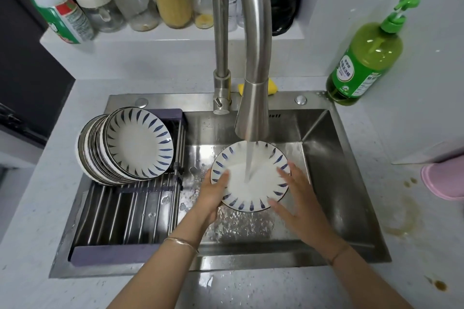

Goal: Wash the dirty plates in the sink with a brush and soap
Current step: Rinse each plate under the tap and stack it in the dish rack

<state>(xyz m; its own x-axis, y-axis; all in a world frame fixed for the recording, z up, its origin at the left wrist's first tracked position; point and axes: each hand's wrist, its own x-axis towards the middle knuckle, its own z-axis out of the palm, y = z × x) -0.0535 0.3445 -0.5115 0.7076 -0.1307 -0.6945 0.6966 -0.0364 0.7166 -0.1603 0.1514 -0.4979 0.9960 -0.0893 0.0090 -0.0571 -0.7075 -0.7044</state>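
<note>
1. Stainless steel everywhere: the square steel sink (329, 153) has its tall curved steel faucet (251, 113) running, and the stream lands in one white round plate with blue leaf strokes round its rim (236, 183), held face-up low in the basin.
2. The left hand (213, 195) grips that plate at its left edge, thumb on the inner face and fingers underneath. The right hand (295, 193) lies open, fingers spread and straight, touching the plate's right rim.
3. This looks like rinsing: the plate's face shows white and clean, with no suds that I can make out.
4. A stack of matching blue-and-white plates (135, 143) leans on edge on the grey roll-up rod rack (120, 216) over the sink's left side (they look washed, I'd guess).
5. I see no other plates in the basin, so this may be among the last, or the very last.
6. The green pump bottle of dish soap (364, 60) stands at the sink's far right corner; no brush is in view.
</note>
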